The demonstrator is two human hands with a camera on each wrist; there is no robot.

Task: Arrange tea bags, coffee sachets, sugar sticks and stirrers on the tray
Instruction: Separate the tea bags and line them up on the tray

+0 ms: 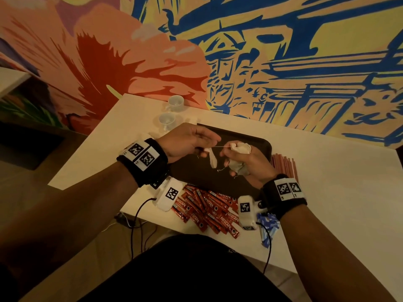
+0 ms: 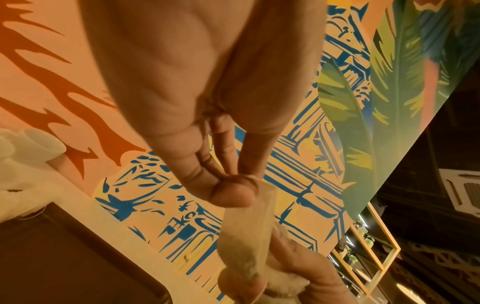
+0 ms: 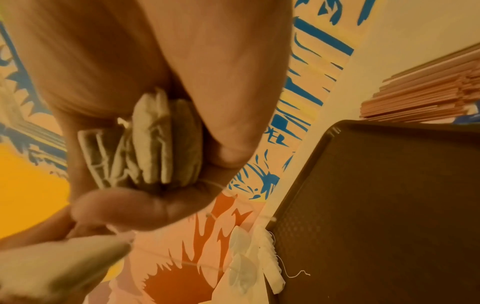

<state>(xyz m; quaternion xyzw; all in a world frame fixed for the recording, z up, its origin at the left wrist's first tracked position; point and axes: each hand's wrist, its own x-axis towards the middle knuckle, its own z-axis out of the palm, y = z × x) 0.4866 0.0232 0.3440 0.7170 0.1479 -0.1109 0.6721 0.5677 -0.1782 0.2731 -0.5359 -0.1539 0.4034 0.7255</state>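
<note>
Both hands hover over the dark tray [image 1: 259, 144]. My right hand [image 1: 246, 162] grips a bunch of several pale tea bags [image 1: 239, 149], seen stacked edge-on between thumb and fingers [image 3: 155, 144]. My left hand [image 1: 196, 142] pinches one tea bag [image 1: 213, 159] that hangs down from its fingertips [image 2: 244, 232]. A thin string [image 1: 222, 146] runs from it to the bunch. Red coffee sachets [image 1: 209, 210] lie in a heap at the table's near edge. Pink stirrers [image 1: 283, 165] are piled right of the tray. Blue sugar sticks [image 1: 268, 227] lie by my right wrist.
Two small white cups [image 1: 172, 112] stand behind the tray's left end, with more tea bags [image 3: 267, 261] beside them on the white table [image 1: 338, 192]. A painted wall [image 1: 283, 62] rises right behind the table. Cables hang from both wrist cameras.
</note>
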